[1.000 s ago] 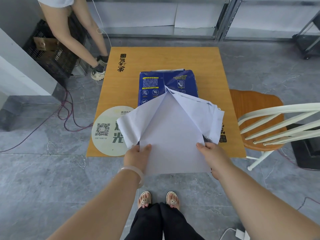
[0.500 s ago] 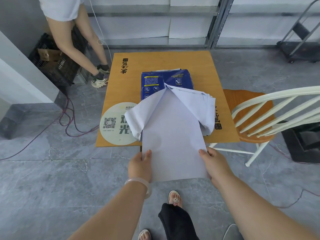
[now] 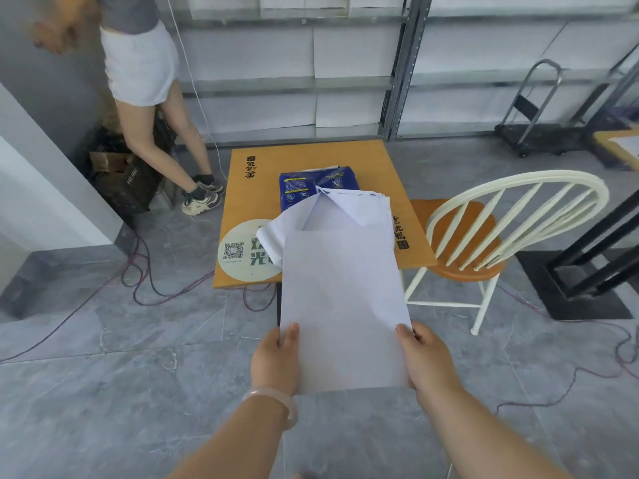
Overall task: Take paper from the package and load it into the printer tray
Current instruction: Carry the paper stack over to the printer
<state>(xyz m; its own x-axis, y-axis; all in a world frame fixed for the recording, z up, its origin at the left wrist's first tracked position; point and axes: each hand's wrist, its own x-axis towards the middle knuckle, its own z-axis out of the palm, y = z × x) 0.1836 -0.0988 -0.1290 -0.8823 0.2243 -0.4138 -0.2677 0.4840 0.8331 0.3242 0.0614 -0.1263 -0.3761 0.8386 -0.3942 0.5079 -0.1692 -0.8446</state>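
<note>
A stack of white paper (image 3: 340, 305) is out of the package and held over the floor in front of the table. My left hand (image 3: 275, 361) grips its near left corner, my right hand (image 3: 423, 361) its near right corner. The blue paper package (image 3: 301, 186) lies on the wooden table (image 3: 311, 155), its white wrapper flaps (image 3: 359, 209) torn open toward me. No printer or tray is in view.
A white spindle-back chair (image 3: 484, 236) with a wooden seat stands right of the table. Another person (image 3: 145, 81) stands at the back left beside a black crate (image 3: 124, 178). Cables (image 3: 145, 281) trail over the grey floor. A hand trolley (image 3: 532, 108) stands by the back shelving.
I have pulled the paper fully clear of the wrapper and backed away from the table. The view has lifted, and the other person has straightened up.
</note>
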